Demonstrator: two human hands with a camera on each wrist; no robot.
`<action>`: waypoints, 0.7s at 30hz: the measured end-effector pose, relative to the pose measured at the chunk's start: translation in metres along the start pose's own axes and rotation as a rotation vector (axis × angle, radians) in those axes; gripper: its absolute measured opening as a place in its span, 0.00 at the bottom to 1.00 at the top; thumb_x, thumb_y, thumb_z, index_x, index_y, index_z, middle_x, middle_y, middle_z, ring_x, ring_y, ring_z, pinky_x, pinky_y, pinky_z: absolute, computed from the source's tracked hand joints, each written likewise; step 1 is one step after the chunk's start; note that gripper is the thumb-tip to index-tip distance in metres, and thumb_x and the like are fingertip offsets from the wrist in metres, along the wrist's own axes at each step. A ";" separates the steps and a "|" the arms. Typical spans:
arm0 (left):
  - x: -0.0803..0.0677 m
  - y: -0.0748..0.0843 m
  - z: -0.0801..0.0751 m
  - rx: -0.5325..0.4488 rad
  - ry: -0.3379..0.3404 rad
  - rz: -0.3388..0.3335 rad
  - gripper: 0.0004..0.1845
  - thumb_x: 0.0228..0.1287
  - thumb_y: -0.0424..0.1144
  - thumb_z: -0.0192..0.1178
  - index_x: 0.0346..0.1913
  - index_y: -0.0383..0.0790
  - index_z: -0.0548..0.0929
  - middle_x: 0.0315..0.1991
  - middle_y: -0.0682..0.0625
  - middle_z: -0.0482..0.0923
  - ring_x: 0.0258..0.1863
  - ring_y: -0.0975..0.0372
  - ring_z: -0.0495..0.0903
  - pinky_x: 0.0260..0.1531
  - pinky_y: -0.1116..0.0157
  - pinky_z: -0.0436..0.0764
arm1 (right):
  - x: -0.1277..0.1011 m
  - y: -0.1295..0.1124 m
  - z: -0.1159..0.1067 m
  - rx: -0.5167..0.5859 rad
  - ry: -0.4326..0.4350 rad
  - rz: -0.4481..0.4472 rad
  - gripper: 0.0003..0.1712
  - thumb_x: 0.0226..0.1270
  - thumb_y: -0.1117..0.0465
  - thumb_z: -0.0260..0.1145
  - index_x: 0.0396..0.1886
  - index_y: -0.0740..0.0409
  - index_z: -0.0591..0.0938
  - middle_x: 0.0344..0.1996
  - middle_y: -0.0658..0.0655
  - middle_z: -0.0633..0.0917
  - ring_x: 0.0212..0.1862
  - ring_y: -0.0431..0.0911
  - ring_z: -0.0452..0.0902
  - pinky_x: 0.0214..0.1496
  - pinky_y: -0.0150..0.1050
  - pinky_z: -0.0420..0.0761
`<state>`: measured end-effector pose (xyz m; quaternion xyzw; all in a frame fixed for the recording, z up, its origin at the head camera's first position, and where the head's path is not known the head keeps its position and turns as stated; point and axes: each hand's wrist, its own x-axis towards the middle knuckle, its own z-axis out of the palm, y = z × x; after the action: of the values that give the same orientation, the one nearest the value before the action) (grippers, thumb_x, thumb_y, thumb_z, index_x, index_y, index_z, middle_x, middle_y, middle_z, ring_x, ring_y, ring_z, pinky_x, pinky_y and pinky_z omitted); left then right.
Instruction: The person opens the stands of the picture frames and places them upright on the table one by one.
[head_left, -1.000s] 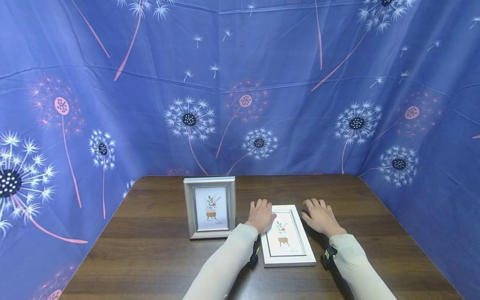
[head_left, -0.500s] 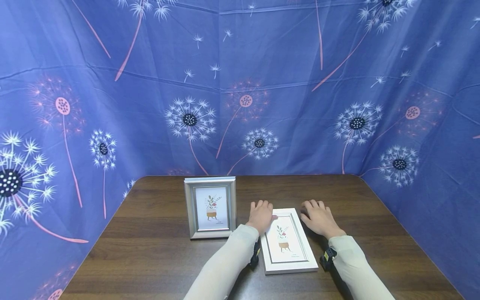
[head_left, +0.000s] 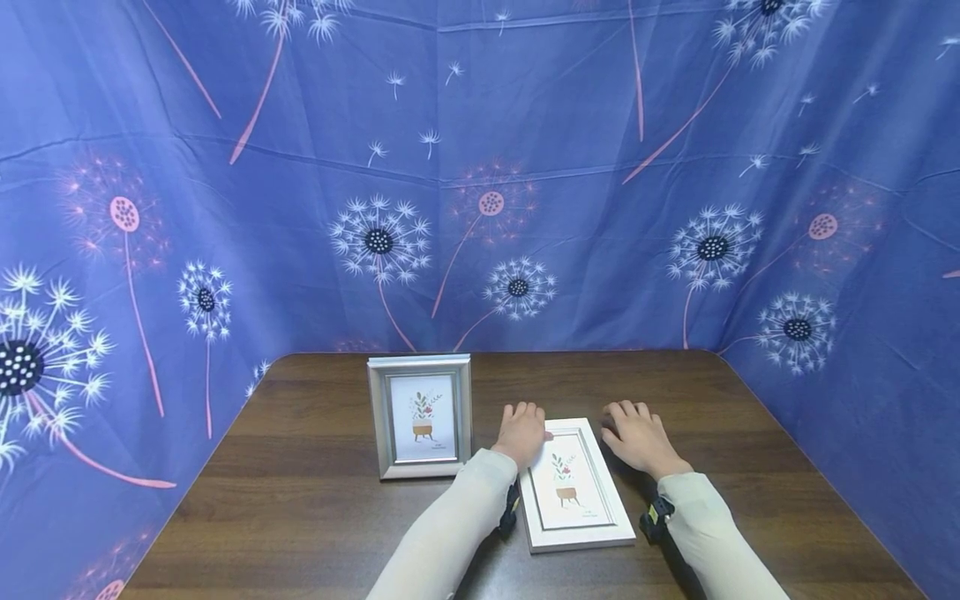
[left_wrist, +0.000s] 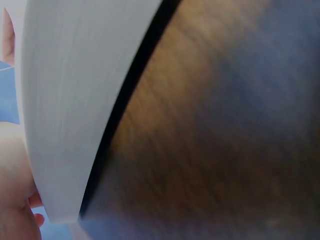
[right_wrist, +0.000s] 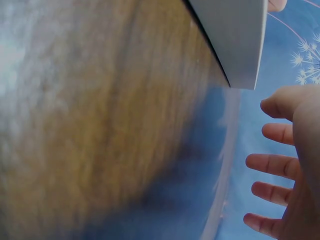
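Note:
A white picture frame (head_left: 611,479) with a drawing of a potted plant lies face up on the wooden table. My left hand (head_left: 521,433) is at its far left corner, thumb reaching over the border; whether the thumb presses on it I cannot tell. In the left wrist view, the frame's white side (left_wrist: 75,100) fills the left part, and some fingers are partly hidden by it. My right hand (head_left: 637,437) is apart from the frame, off its far right corner. Its fingers (right_wrist: 272,165) are spread, with nothing between them, in the right wrist view.
A silver-grey picture frame (head_left: 461,417) with a similar drawing stands upright left of my left hand. The brown wooden table (head_left: 300,517) reaches back to a blue dandelion-print cloth (head_left: 600,250). A black wrist camera (head_left: 656,517) sits on my right wrist.
The white frame has shifted slightly toward me, mostly between the first two frames. Both hands have stayed nearly still, and the silver-grey frame is in the same place.

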<state>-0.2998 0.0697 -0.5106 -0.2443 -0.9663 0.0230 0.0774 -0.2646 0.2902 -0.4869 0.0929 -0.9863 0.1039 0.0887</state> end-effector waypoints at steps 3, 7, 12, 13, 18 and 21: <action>-0.002 -0.001 0.000 0.023 0.006 0.011 0.24 0.72 0.59 0.48 0.55 0.44 0.77 0.45 0.54 0.75 0.46 0.63 0.69 0.44 0.65 0.63 | 0.000 0.001 -0.001 0.005 0.003 0.002 0.23 0.68 0.56 0.61 0.57 0.64 0.75 0.55 0.70 0.76 0.59 0.68 0.66 0.55 0.66 0.67; -0.003 -0.002 -0.004 0.053 0.019 0.033 0.24 0.73 0.59 0.47 0.55 0.44 0.77 0.44 0.54 0.74 0.44 0.63 0.68 0.44 0.65 0.64 | 0.000 0.003 -0.001 0.006 0.013 0.005 0.23 0.68 0.56 0.60 0.57 0.65 0.75 0.56 0.70 0.76 0.59 0.68 0.66 0.55 0.67 0.67; -0.004 -0.001 -0.015 0.091 0.027 0.051 0.24 0.74 0.59 0.45 0.56 0.44 0.76 0.44 0.54 0.73 0.44 0.63 0.67 0.44 0.66 0.64 | 0.000 0.003 -0.004 0.000 0.028 0.010 0.23 0.68 0.56 0.60 0.58 0.65 0.75 0.56 0.70 0.76 0.60 0.68 0.65 0.56 0.67 0.66; -0.005 -0.001 -0.016 0.097 0.031 0.054 0.24 0.74 0.59 0.45 0.56 0.43 0.75 0.44 0.54 0.73 0.44 0.63 0.67 0.44 0.66 0.64 | 0.000 0.003 -0.005 0.001 0.030 0.011 0.23 0.68 0.56 0.60 0.58 0.65 0.75 0.56 0.70 0.76 0.60 0.68 0.65 0.56 0.67 0.66; -0.006 -0.001 -0.025 0.097 0.063 0.079 0.24 0.74 0.58 0.45 0.55 0.43 0.75 0.44 0.53 0.73 0.44 0.62 0.68 0.44 0.66 0.65 | -0.003 0.003 -0.012 0.011 0.050 0.004 0.24 0.68 0.56 0.60 0.58 0.66 0.75 0.56 0.71 0.75 0.60 0.69 0.65 0.57 0.68 0.65; -0.007 -0.001 -0.030 0.096 0.084 0.097 0.22 0.74 0.58 0.46 0.53 0.43 0.75 0.42 0.53 0.73 0.43 0.62 0.68 0.43 0.66 0.64 | -0.005 0.004 -0.016 0.009 0.060 -0.006 0.24 0.69 0.56 0.59 0.58 0.66 0.75 0.56 0.71 0.75 0.60 0.69 0.65 0.56 0.68 0.65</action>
<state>-0.2893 0.0660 -0.4824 -0.2878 -0.9470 0.0626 0.1281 -0.2581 0.2982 -0.4730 0.0931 -0.9824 0.1110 0.1182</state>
